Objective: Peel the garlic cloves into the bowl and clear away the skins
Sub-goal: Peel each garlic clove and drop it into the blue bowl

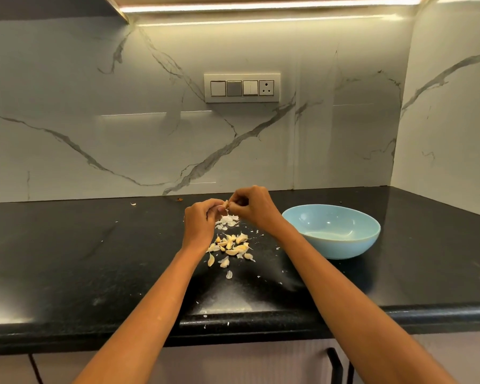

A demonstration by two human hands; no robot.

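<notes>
My left hand (198, 220) and my right hand (251, 207) meet above the black counter, both pinching one small garlic clove (227, 204) between their fingertips. Below them lies a heap of white papery skins (227, 220). Nearer to me sits a cluster of several unpeeled yellowish cloves (232, 246). A light blue bowl (331, 231) stands to the right of my right wrist, and its inside looks empty.
Small skin flakes are scattered over the black counter (94, 259), down to its front edge (233, 325). One stray piece (133, 204) lies near the marble backsplash. A switch panel (242, 88) is on the wall. Cabinet handles (334, 364) show below.
</notes>
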